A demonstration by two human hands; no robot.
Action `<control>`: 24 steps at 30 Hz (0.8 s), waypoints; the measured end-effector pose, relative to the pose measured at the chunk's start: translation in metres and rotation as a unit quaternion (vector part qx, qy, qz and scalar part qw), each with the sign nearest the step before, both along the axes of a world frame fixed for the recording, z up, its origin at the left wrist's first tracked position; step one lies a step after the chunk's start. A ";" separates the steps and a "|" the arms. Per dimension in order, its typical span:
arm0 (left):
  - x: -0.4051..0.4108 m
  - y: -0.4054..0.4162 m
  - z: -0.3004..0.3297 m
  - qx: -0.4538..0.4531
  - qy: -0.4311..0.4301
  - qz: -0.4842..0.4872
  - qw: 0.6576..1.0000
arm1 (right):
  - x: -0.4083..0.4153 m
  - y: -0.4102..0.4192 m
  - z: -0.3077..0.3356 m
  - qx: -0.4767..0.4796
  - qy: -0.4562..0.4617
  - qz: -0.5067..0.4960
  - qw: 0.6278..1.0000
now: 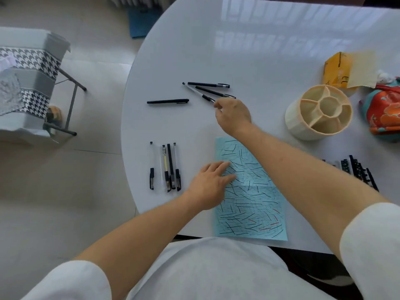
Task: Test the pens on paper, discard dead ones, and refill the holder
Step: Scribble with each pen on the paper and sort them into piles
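Observation:
A light blue paper [249, 191] covered in pen strokes lies at the table's near edge. My left hand [207, 185] rests flat on its left side. My right hand [233, 114] reaches past the paper, its fingertips pinching the near end of a clear pen [195, 91]. Two black pens [208, 85] lie next to that pen, and a single black pen [167, 101] lies further left. Several pens [170, 167] lie in a row left of the paper. The cream pen holder [291, 118] stands empty at the right.
More dark pens [359, 172] lie behind my right forearm. A yellow packet [337, 69] and a colourful cloth bundle [383, 111] sit at the far right. The white round table [249, 50] ends at the left, where a houndstooth-covered chair [28, 83] stands on the floor.

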State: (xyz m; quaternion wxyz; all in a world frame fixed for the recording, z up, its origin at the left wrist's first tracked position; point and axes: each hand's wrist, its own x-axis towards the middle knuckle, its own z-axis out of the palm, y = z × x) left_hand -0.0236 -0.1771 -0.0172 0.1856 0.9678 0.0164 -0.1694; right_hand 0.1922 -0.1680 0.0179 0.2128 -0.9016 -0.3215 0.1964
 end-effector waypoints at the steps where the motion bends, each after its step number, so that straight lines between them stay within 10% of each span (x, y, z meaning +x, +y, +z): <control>1: -0.001 0.001 -0.002 0.001 0.004 -0.003 1.000 | 0.004 0.013 -0.003 -0.022 -0.015 0.014 1.000; 10: -0.002 0.006 -0.005 -0.005 0.028 -0.015 0.999 | 0.021 0.043 -0.023 -0.150 -0.111 0.125 0.975; 16: 0.002 0.007 0.000 -0.026 0.015 -0.004 1.000 | 0.006 -0.039 0.000 0.054 0.083 -0.086 0.991; 24: 0.020 0.004 0.022 -0.127 -0.039 0.105 0.986 | -0.076 -0.182 -0.006 0.235 0.365 -0.316 0.843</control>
